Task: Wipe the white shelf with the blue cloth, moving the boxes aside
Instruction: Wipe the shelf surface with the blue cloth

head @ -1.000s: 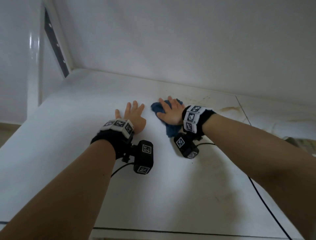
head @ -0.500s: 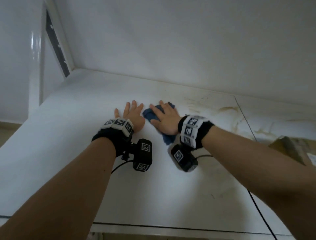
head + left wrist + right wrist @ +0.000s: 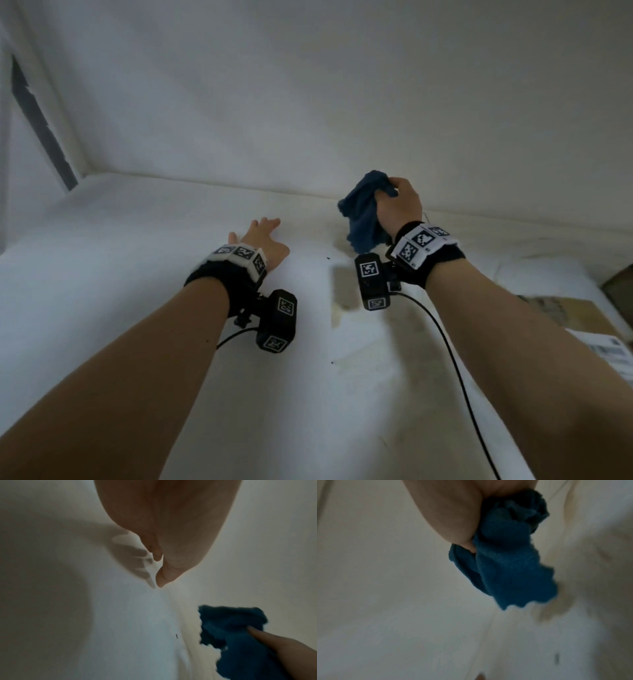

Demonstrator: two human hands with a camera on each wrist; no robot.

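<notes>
My right hand [image 3: 399, 202] grips the bunched blue cloth [image 3: 361, 214] and holds it lifted above the white shelf [image 3: 120, 274], near the back wall. The cloth hangs from the fist in the right wrist view [image 3: 508, 563] and shows at the lower right of the left wrist view [image 3: 231, 635]. My left hand [image 3: 263, 240] lies flat on the shelf with fingers spread, to the left of the cloth. A cardboard box [image 3: 582, 322] sits at the right edge of the shelf, partly behind my right forearm.
Yellowish stains [image 3: 363, 342] mark the shelf below the right wrist. The back wall [image 3: 308, 102] rises right behind the hands. A dark slot [image 3: 41, 126] runs along the left side wall. A black cable [image 3: 455, 370] trails from the right wrist.
My right hand, earlier pressing the cloth flat on the shelf, has bunched it up and lifted it up and to the right. The left hand stays flat on the shelf.
</notes>
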